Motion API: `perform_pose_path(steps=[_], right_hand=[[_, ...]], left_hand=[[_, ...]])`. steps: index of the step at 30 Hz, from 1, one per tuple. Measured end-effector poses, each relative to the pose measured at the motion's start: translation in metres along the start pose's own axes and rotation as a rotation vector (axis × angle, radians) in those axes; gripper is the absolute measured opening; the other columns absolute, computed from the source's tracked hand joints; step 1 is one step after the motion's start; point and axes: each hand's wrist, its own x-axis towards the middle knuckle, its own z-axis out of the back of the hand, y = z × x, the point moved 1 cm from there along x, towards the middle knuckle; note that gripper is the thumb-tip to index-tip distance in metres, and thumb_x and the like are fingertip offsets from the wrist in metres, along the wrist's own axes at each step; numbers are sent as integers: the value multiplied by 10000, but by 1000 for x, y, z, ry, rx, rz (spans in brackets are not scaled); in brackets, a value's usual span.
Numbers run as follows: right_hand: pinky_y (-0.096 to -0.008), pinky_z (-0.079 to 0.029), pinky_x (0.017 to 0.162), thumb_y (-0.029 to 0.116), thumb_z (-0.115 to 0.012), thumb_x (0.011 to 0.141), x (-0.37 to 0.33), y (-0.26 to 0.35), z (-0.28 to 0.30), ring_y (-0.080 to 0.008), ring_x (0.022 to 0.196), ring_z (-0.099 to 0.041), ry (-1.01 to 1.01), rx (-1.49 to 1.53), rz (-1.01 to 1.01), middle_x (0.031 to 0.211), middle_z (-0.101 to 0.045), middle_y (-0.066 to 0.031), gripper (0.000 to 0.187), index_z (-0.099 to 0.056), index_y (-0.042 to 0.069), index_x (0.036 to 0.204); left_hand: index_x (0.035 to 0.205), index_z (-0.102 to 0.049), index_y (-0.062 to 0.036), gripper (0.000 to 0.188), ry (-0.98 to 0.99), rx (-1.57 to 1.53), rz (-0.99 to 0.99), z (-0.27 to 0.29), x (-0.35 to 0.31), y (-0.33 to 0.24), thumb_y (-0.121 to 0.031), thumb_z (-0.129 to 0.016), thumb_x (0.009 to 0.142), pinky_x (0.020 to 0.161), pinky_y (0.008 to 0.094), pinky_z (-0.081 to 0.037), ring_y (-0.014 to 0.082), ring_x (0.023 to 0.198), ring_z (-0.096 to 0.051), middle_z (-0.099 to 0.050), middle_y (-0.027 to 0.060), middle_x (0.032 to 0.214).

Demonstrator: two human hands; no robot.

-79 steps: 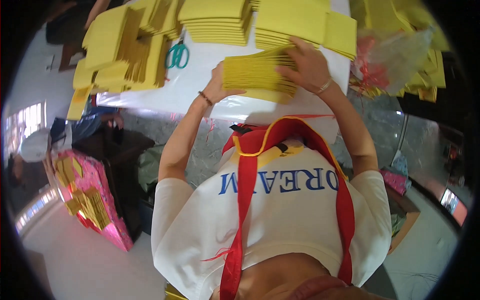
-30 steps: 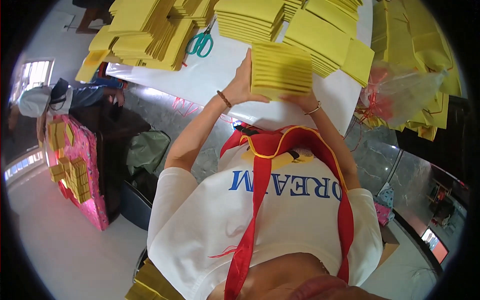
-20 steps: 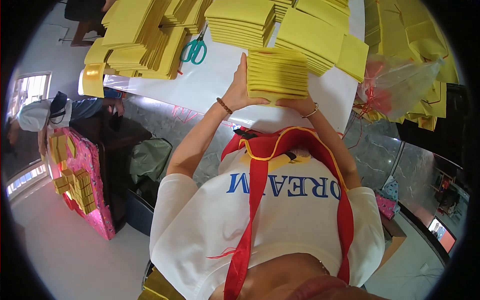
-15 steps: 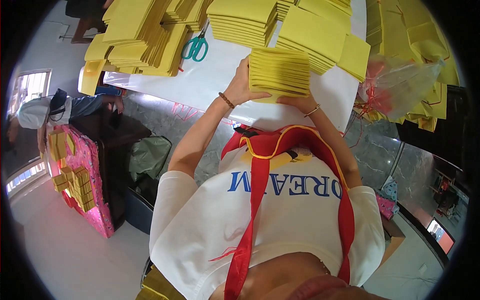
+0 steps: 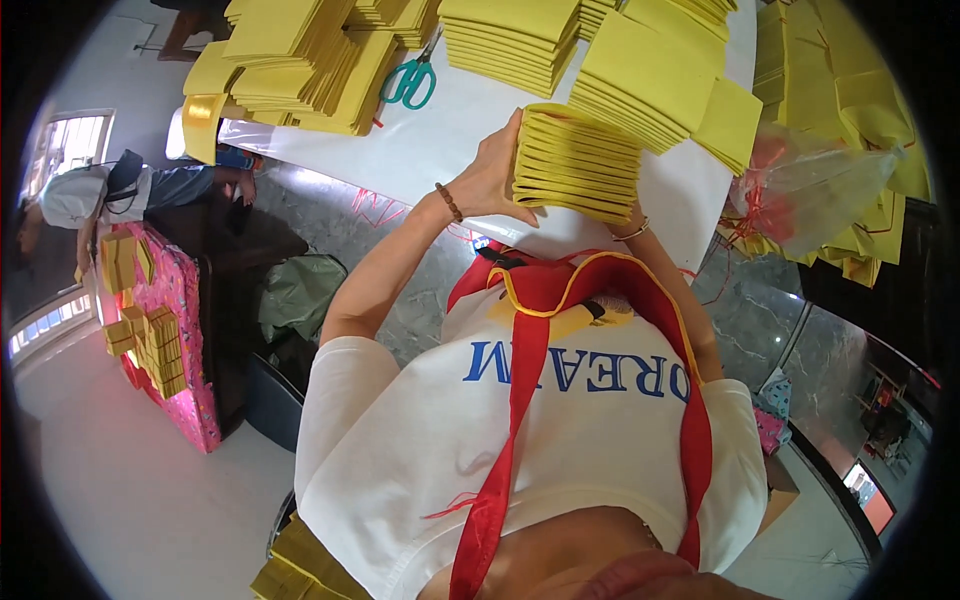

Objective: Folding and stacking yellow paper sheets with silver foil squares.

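Above the near edge of the white-topped table I hold a thick stack of yellow folded paper sheets, its layered edges facing me. My left hand is closed along the stack's left side, with the thumb low at the near corner. A brown bead bracelet is on that wrist. My right hand grips the lower right side of the stack, its fingers mostly hidden behind the paper. A thin bangle circles the right wrist.
Piles of yellow folded paper cover the far part of the table. Green-handled scissors lie between piles. A clear plastic bag hangs at right. Another person is at left, by a pink-covered table with yellow bundles.
The stack has tilted, its right side dropping lower, and its layers have spread apart a little. My right thumb, visible earlier under the stack, is now hidden. The whole view has shifted slightly.
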Motion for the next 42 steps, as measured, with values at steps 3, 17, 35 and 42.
perform_pose_path(steps=[3,17,35,42], right_hand=[[-399,-344,927,243,-631,769,5,0,-1,-318,1034,-458,-108,-67,60,1110,-537,-146,397,-546,33,1095],[-331,-345,970,224,-742,688,3,-3,-3,-239,1114,-445,57,385,-212,1221,-445,-125,790,-275,11,1288],[-351,-278,1044,245,-839,555,20,29,12,-260,1248,-344,-75,201,38,1336,-354,-149,1059,-191,9,1359],[-372,-275,1038,335,-821,572,14,35,11,-254,1245,-339,-170,708,-50,1334,-342,-148,1060,-187,23,1363]], left_hand=[[1383,18,6,1396,10,-238,134,22,-2,-13,-524,-831,410,1054,436,-187,409,1275,-223,-210,289,1359],[1140,-515,-144,533,76,379,-159,89,54,-48,-494,-618,751,992,428,-206,310,1261,-289,-431,79,1278],[1135,-514,-110,547,147,327,-64,94,61,-52,-421,-678,717,988,440,-251,338,1212,-354,-485,113,1206],[1008,-531,-45,422,227,264,-138,91,79,-60,-308,-695,720,864,381,-355,321,1037,-486,-554,139,1020]])
